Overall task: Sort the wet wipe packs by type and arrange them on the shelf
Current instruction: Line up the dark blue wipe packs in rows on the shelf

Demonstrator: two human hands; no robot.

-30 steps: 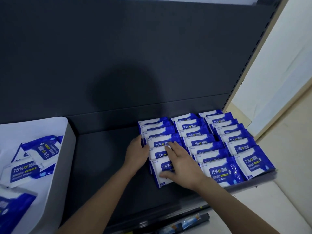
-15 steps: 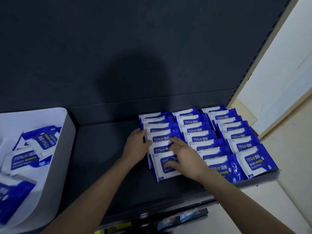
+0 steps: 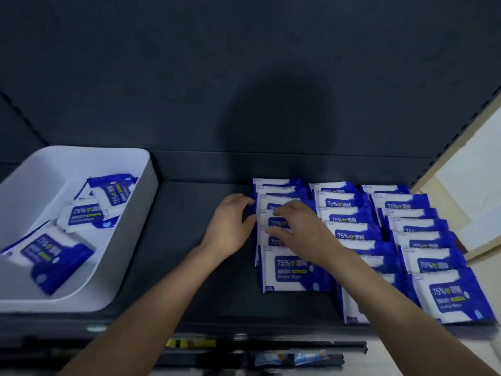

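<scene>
touching left hand (image 3: 230,226) to wipe packs (image 3: 294,271) edge, right hand (image 3: 301,229) atop

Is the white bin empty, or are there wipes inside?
Not empty: the white bin holds several loose blue wipe packs, lying jumbled.

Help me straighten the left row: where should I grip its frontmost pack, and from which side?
I'd pinch the frontmost pack by its near left corner, coming from the front-left. Those two edges lie free on bare shelf; its far edge overlaps the pack behind, by the right hand, and its right edge sits close to the middle row.
</scene>
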